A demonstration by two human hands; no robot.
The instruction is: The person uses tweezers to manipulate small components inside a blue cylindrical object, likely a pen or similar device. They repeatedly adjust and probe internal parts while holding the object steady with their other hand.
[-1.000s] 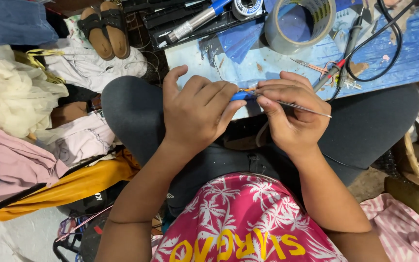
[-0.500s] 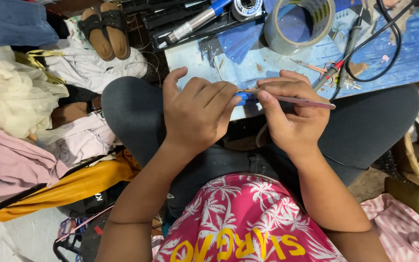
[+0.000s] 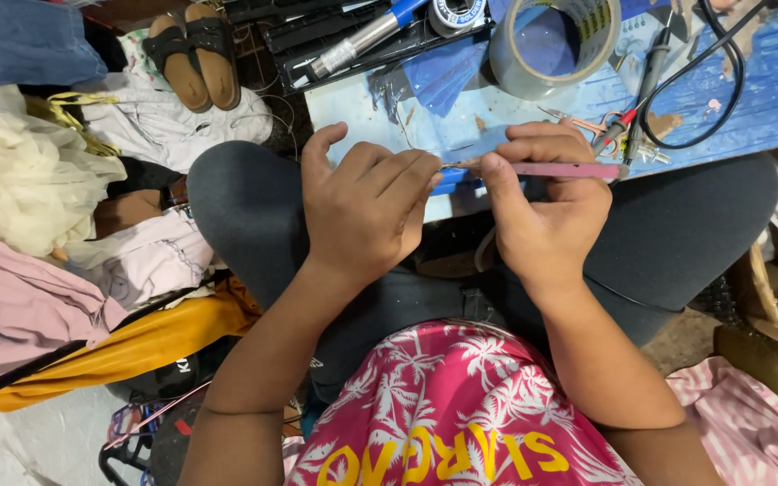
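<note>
The right hand (image 3: pixel 547 211) is closed around a slim pink tool (image 3: pixel 569 170), thumb on the near side and fingers curled over the top, grasping it near its working end. The tool's long axis runs almost level, left to right, its tail pointing right toward the probe wires (image 3: pixel 628 135) and its tip pointing left into the gap between the two hands. That tip meets a tiny brownish piece (image 3: pixel 459 165), pinched in the fingertips of the left hand (image 3: pixel 366 202), whose fingers are bunched and closed on it while the thumb sticks up free. So the small piece lies just left of the right-hand grip, and the left hand is the nearer one, touching it. The piece is too small to make out; only a thin sliver shows.

Both hands hover over the person's lap at the near edge of a blue work board (image 3: pixel 767 81). Beyond sit a roll of clear tape (image 3: pixel 506 54), a black tray (image 3: pixel 317 40) with a blue-handled tool (image 3: pixel 371 34), and sandals (image 3: pixel 195 49) at far left.
</note>
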